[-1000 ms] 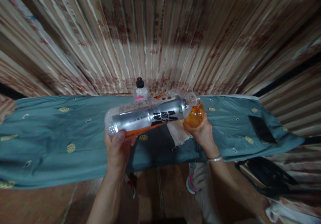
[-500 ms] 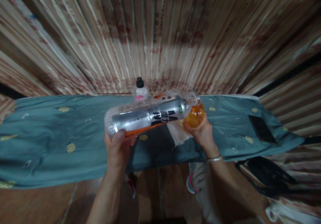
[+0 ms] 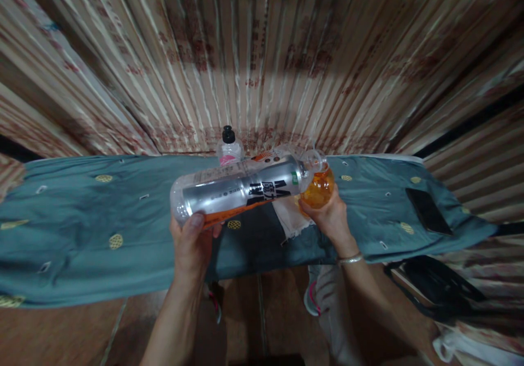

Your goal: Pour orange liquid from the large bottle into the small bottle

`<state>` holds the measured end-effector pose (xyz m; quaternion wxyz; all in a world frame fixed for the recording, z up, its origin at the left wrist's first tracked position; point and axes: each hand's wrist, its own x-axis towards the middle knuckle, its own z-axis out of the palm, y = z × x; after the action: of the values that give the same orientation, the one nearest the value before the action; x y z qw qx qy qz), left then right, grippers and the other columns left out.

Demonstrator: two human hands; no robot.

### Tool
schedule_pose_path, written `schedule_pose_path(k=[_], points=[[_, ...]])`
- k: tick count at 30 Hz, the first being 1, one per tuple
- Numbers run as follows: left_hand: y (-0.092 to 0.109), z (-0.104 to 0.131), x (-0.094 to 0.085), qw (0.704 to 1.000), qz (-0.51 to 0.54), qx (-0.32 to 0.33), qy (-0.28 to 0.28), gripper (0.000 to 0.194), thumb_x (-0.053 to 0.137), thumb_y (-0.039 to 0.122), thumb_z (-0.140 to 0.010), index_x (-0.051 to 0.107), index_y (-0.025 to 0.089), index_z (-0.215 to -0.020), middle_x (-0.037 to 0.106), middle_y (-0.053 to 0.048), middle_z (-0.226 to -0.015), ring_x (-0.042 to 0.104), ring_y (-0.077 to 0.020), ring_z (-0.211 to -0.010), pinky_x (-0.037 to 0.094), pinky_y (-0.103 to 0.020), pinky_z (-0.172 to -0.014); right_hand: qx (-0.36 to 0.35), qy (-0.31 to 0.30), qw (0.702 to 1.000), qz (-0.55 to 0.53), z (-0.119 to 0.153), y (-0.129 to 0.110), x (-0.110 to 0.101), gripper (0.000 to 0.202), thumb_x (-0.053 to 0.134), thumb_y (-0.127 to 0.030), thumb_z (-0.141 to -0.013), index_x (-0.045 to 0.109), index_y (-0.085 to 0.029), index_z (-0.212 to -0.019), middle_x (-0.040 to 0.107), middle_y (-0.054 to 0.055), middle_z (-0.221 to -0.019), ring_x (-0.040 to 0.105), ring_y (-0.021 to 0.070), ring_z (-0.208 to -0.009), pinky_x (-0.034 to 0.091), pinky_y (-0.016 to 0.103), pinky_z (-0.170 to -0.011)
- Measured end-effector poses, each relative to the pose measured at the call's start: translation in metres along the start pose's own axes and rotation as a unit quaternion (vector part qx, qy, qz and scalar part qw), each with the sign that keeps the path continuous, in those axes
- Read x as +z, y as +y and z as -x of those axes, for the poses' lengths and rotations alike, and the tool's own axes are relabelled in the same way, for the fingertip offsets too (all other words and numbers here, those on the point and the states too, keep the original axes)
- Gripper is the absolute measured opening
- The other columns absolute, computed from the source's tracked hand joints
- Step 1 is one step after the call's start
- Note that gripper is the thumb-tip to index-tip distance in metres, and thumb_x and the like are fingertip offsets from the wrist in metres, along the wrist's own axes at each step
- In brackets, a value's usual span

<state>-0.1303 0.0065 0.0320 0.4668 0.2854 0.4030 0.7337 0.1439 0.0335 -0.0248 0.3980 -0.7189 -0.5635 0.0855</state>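
Left hand (image 3: 192, 240) fingers wrapped round tilted bottle (image 3: 241, 191), right hand (image 3: 329, 216) fingers cupping orange-filled glass (image 3: 319, 186)

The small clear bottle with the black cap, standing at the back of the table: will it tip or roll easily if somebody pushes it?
The small clear plastic bottle with the black cap looks nearly empty, so it is probably light. Standing upright on the soft teal cloth, it would likely tip at a push. Being round, it might then roll.

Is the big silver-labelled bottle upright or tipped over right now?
Tipped. The left hand holds the big bottle almost on its side, its mouth at the rim of the glass of orange liquid in the right hand.
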Motion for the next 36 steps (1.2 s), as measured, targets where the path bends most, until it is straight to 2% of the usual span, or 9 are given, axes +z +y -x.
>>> schedule_pose_path(k=[10,16,24,29,36], points=[[0.0008,0.0008,0.0005,1.0,0.003,0.001,0.001,0.058,0.09,0.051,-0.051,0.07,0.02,-0.096,0.058,0.002,-0.058,0.05,-0.0135,-0.044,0.034,-0.021,-0.034,0.016,-0.01,1.0,-0.005,-0.0003,0.0003,-0.0007,0.088,0.079,-0.05,-0.062,0.048,-0.017,-0.138,0.073,0.016,-0.122,0.072,0.0354,-0.109,0.058,0.047,-0.091],[-0.0003,0.0009,-0.0003,1.0,0.006,0.006,0.004,0.063,0.089,0.049,-0.053,0.07,0.019,-0.105,0.059,0.002,-0.061,0.051,-0.0135,-0.044,0.034,-0.021,-0.035,0.021,-0.006,1.0,-0.001,0.0008,-0.0017,-0.0014,0.091,0.079,-0.049,-0.061,0.048,-0.015,-0.139,0.073,0.017,-0.121,0.073,0.0351,-0.107,0.058,0.046,-0.09],[-0.0019,-0.0021,-0.0005,1.0,0.017,0.016,0.002,0.054,0.089,0.046,-0.052,0.07,0.019,-0.094,0.06,0.002,-0.059,0.05,-0.0117,-0.042,0.034,-0.019,-0.033,0.004,-0.003,1.0,0.001,-0.0002,0.002,0.0006,0.09,0.08,-0.048,-0.061,0.047,-0.016,-0.139,0.073,0.016,-0.121,0.072,0.0344,-0.107,0.058,0.046,-0.089],[-0.0019,-0.0015,-0.0013,1.0,0.02,0.021,-0.009,0.055,0.089,0.045,-0.053,0.07,0.019,-0.098,0.061,0.002,-0.059,0.054,-0.0128,-0.042,0.032,-0.018,-0.033,0.009,0.0,1.0,0.003,-0.0001,0.0035,0.0019,0.09,0.08,-0.049,-0.061,0.047,-0.016,-0.139,0.073,0.016,-0.121,0.073,0.0343,-0.105,0.059,0.045,-0.088],[-0.0002,-0.0004,-0.0007,1.0,0.016,0.005,0.009,0.059,0.09,0.048,-0.049,0.071,0.019,-0.097,0.06,0.002,-0.058,0.052,-0.0127,-0.043,0.034,-0.02,-0.033,0.01,-0.005,1.0,-0.004,-0.0001,0.0011,0.0005,0.092,0.079,-0.048,-0.062,0.047,-0.015,-0.141,0.072,0.017,-0.123,0.072,0.0348,-0.108,0.058,0.046,-0.09]])
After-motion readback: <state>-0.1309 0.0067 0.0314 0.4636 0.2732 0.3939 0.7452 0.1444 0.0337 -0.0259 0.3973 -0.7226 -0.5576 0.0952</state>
